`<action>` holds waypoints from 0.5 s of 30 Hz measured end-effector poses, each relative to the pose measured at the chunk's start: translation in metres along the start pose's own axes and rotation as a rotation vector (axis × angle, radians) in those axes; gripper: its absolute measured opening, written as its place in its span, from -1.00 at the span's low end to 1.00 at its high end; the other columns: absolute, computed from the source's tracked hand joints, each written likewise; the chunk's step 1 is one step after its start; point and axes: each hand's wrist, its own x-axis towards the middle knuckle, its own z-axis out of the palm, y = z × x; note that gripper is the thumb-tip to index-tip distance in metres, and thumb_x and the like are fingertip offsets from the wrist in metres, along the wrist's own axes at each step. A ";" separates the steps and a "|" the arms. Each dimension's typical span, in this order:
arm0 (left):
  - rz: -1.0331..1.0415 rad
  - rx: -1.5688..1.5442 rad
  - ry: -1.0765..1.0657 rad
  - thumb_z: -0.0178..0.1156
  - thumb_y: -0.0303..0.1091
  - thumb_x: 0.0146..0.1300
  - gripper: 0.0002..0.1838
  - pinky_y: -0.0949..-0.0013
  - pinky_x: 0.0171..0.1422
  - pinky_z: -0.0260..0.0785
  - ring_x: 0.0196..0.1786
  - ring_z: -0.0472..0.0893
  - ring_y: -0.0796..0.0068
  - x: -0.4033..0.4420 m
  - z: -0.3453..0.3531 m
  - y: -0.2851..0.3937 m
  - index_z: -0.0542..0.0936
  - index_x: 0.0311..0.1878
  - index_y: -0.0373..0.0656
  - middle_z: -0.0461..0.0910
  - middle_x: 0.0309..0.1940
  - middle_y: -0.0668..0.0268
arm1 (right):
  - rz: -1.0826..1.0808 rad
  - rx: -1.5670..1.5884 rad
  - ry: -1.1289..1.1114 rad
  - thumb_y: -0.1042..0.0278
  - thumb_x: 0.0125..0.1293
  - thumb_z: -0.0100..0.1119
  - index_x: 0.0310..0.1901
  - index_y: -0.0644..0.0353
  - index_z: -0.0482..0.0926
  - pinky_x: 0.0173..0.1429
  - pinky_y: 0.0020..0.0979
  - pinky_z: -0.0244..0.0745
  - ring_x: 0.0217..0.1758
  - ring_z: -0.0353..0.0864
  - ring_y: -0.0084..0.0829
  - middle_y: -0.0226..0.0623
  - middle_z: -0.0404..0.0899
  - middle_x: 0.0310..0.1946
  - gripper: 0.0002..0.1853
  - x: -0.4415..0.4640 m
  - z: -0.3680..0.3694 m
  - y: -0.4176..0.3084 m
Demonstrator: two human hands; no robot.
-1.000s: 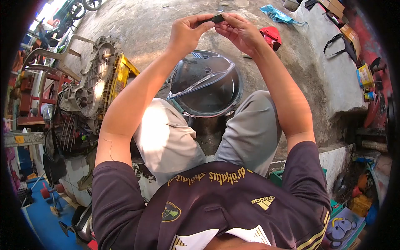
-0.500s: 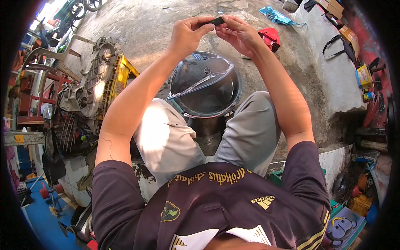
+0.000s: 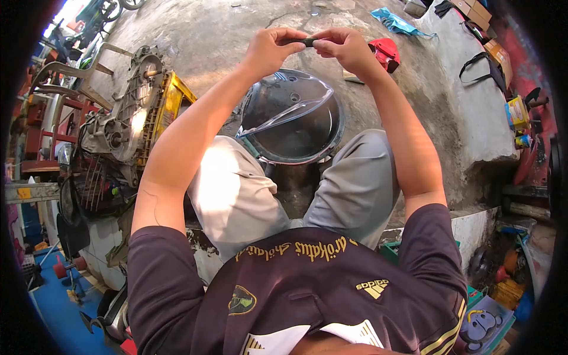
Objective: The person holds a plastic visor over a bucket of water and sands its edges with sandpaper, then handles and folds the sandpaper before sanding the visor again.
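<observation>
A small dark strip [image 3: 308,42] is pinched between my two hands, out beyond the basin. My left hand [image 3: 271,49] closes its thumb and fingers on the strip's left part. My right hand [image 3: 345,51] grips the right end between thumb and fingertips. Below them, a round dark basin [image 3: 319,142] stands in front of my knees. A clear curved plastic piece with a shiny rim [image 3: 284,115] lies across the basin. What exactly the strip is cannot be made out.
Left of the basin are a metal engine casing [image 3: 133,109] and a yellow crate [image 3: 170,97]. A red object [image 3: 386,52] and a blue mask-like cloth [image 3: 397,22] lie on the floor at the right. A concrete ledge [image 3: 473,124] runs along the right side.
Both hands have lowered slightly towards me with the strip. The right hand's fingers have turned inward and curled more closely around its end. The strip now looks more level.
</observation>
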 end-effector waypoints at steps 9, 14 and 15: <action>-0.067 0.002 -0.095 0.52 -0.32 0.50 -0.64 0.42 0.20 0.61 0.04 0.78 0.59 -0.005 -0.005 0.001 0.81 0.28 -0.19 0.87 0.00 0.33 | -0.013 -0.077 -0.048 0.30 0.54 0.49 0.16 0.28 0.84 0.17 -0.39 0.74 -0.04 0.82 -0.53 -0.33 0.87 -0.05 -0.71 -0.005 -0.011 0.009; -0.103 0.047 -0.182 0.50 -0.32 0.52 -0.68 0.42 0.18 0.62 0.02 0.78 0.59 -0.001 0.005 -0.011 0.82 0.25 -0.19 0.87 -0.02 0.34 | -0.109 -0.364 -0.062 0.31 0.46 0.53 0.15 0.29 0.84 0.11 -0.39 0.67 -0.08 0.76 -0.56 -0.35 0.87 -0.06 -0.68 -0.015 -0.006 0.003; -0.103 0.058 -0.201 0.49 -0.33 0.51 -0.68 0.41 0.19 0.62 0.02 0.78 0.58 0.000 0.009 -0.016 0.82 0.24 -0.19 0.88 -0.03 0.34 | -0.080 -0.378 -0.109 0.31 0.46 0.53 0.15 0.29 0.84 0.11 -0.40 0.65 -0.09 0.74 -0.58 -0.35 0.87 -0.07 -0.67 -0.016 -0.008 0.004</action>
